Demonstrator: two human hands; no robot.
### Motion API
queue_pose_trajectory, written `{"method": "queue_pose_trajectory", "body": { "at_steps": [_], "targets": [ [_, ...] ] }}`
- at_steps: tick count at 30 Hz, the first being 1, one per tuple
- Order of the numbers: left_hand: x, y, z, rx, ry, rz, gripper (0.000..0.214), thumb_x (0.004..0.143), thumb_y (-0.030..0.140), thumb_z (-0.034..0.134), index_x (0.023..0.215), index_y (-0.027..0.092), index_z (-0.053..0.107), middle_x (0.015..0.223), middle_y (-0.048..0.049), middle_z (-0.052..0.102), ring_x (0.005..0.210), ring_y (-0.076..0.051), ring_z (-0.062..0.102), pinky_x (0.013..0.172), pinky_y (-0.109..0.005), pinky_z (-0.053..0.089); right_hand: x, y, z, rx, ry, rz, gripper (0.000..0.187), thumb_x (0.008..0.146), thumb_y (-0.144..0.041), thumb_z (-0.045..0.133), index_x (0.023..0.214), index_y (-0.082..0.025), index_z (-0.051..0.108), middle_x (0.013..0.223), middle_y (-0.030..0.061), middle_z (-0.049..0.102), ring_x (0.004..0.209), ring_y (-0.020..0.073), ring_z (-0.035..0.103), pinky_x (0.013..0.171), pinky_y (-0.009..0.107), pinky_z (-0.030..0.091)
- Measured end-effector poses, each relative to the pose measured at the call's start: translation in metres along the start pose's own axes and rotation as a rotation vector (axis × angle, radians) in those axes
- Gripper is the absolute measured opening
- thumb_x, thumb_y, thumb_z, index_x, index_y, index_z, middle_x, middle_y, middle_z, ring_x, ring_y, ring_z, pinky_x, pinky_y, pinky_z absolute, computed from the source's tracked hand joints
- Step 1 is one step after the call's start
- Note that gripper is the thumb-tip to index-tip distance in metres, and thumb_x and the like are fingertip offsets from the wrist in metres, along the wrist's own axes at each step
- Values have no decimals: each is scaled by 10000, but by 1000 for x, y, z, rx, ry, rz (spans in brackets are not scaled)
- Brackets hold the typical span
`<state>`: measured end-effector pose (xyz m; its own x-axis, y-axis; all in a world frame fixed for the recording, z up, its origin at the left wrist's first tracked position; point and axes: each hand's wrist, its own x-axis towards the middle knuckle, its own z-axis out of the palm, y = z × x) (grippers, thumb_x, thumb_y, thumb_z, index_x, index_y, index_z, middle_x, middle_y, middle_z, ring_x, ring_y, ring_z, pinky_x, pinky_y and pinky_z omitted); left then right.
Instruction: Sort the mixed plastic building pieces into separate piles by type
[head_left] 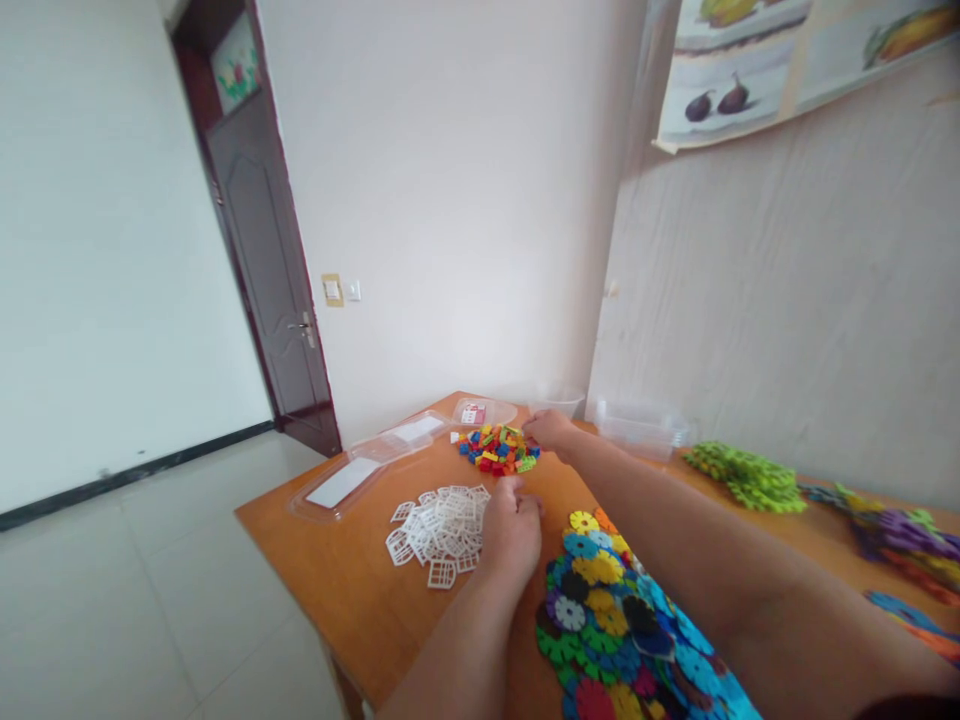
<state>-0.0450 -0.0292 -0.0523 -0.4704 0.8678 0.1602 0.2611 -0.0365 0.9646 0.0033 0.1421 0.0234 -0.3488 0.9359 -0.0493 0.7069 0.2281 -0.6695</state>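
My left hand (514, 525) is low over the table, its fingers curled, at the right edge of a pile of white plastic window-frame pieces (442, 530). Its fingertips point away from me, so anything inside them is hidden. Farther off, my right hand (551, 430) reaches to the right edge of a heap of small coloured building bricks (499, 450). The fingers of that hand are drawn together, and what they hold, if anything, is too small to make out. Just behind it stands a clear round plastic tub (561, 400).
Notched plastic discs (600, 600) in many colours are heaped beneath my right forearm. Clear lids (341, 485) lie along the table's left edge. A clear rectangular box (637, 425), green pieces (746, 475) and mixed coloured pieces (900, 540) line the wall side.
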Motion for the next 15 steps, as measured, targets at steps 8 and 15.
{"method": "queue_pose_trajectory", "body": {
  "at_steps": [8,15],
  "targets": [
    [1,0,-1,-10,-10,8,340,837,203,459,1167,195,540,900,-53,728,846,-176,686,779,-282,496,-25,13,-23,95,26,-23,71,875,-208,570,862,-159,620,775,52,695,651,110,626,505,176,414],
    [-3,9,-3,-61,-18,-28,360,822,179,472,1176,192,535,916,-63,725,813,-164,694,730,-261,510,-73,46,-62,27,-95,-45,58,773,-210,603,794,-160,625,752,42,704,604,104,609,464,172,363]
  ]
}}
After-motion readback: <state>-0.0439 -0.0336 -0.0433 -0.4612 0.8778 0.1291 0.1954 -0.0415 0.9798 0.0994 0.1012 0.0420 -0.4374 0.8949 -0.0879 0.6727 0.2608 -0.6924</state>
